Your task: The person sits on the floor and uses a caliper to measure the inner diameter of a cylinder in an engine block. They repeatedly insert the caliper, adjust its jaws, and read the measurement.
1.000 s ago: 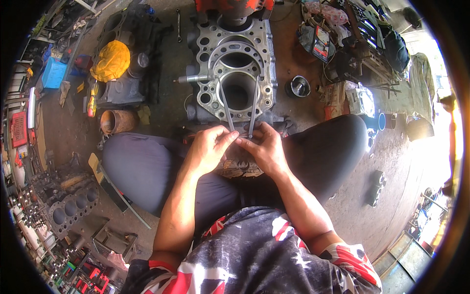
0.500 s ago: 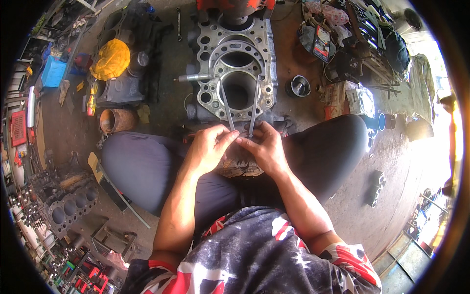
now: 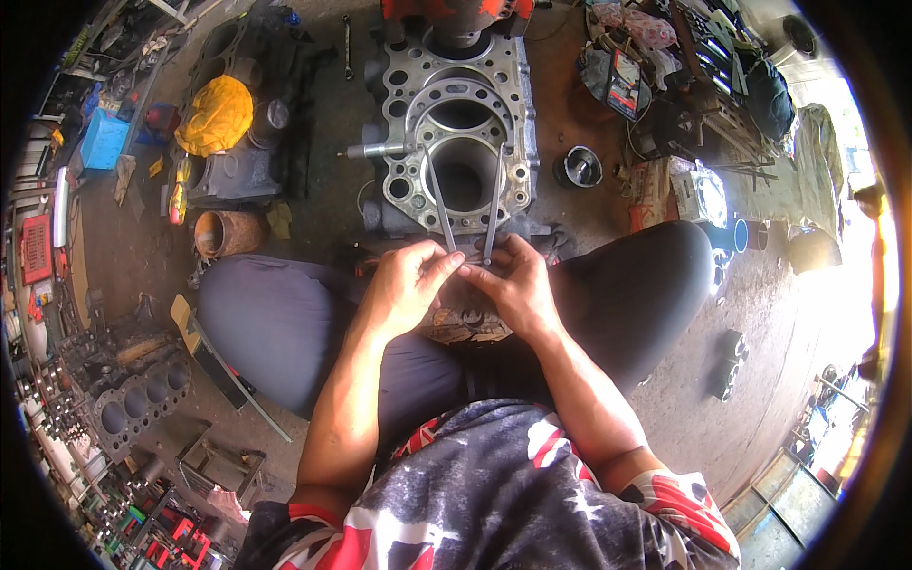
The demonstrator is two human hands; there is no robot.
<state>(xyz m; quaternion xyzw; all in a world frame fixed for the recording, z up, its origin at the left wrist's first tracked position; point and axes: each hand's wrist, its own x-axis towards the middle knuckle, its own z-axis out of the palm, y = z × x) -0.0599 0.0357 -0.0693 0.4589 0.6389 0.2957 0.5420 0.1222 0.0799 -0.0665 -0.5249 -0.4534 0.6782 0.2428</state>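
My left hand [image 3: 410, 285] is closed, its thumb and fingers pinching the near end of one leg of a metal caliper [image 3: 439, 201]. My right hand [image 3: 515, 285] grips the other leg the same way, and the two thumbs nearly meet. Both legs spread away from me over the front cylinder bore of a grey engine block [image 3: 401, 217]. Their far tips sit by the measuring faces of an outside micrometer [image 3: 378, 150], whose curved frame lies on the block's top with the barrel pointing left. My fingers hide the caliper's joint.
An orange-red machine part [image 3: 456, 11] stands over the block's far end. Left are a wrench [image 3: 347, 47], a yellow cloth [image 3: 217, 114] on another block, and a rusty cylinder sleeve [image 3: 226, 234]. Right lies a dark round cup-like part [image 3: 579, 168]. My folded legs flank the near side.
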